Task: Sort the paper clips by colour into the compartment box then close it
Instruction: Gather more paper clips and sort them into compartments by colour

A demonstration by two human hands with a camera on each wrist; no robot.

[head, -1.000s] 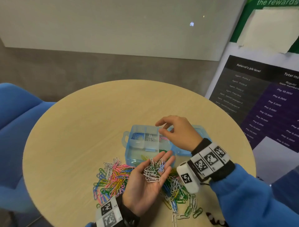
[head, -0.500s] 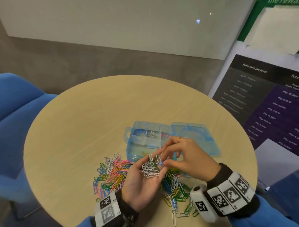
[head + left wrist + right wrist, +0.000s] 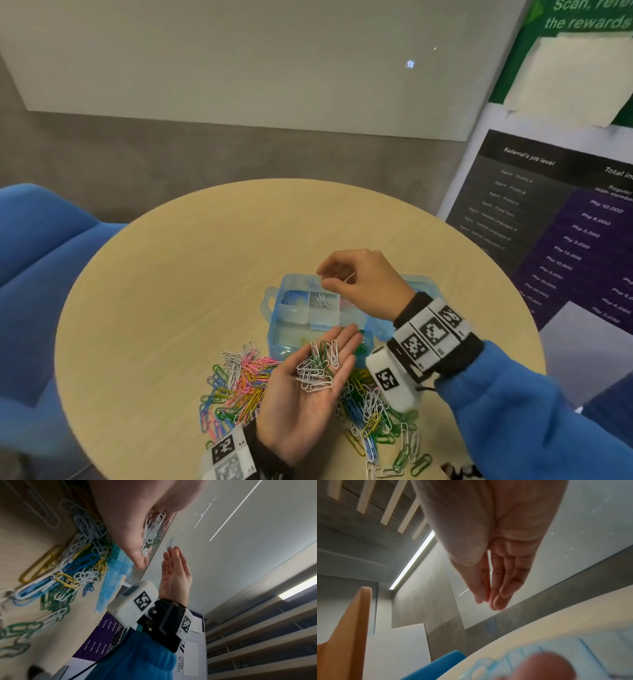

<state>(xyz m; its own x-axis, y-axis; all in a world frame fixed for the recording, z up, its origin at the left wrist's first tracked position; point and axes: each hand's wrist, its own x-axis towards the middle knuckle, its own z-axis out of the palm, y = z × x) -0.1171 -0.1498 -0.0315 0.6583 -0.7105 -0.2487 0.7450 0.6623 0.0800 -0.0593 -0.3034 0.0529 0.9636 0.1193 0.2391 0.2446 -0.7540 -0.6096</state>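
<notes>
White paper clips (image 3: 317,371) lie heaped on the flat, upturned left hand (image 3: 305,394). Above the compartment box's (image 3: 301,318) far cells, the right hand (image 3: 363,284) pinches one white clip (image 3: 349,277). Mixed coloured clips (image 3: 239,387) sprawl across the bench (image 3: 171,291) beside the box.

— Where does the compartment box (image 3: 310,317) sit?
— On the table (image 3: 178,294), right of its middle, its lid (image 3: 419,286) lying open toward the right edge.
— And the loose paper clips (image 3: 236,387)?
— Heaped between the box and the near edge.
— The hands?
— The left hand (image 3: 308,387) is above that heap with clips (image 3: 317,368) on its palm; the right hand (image 3: 363,284) is over the box's far compartments.
</notes>
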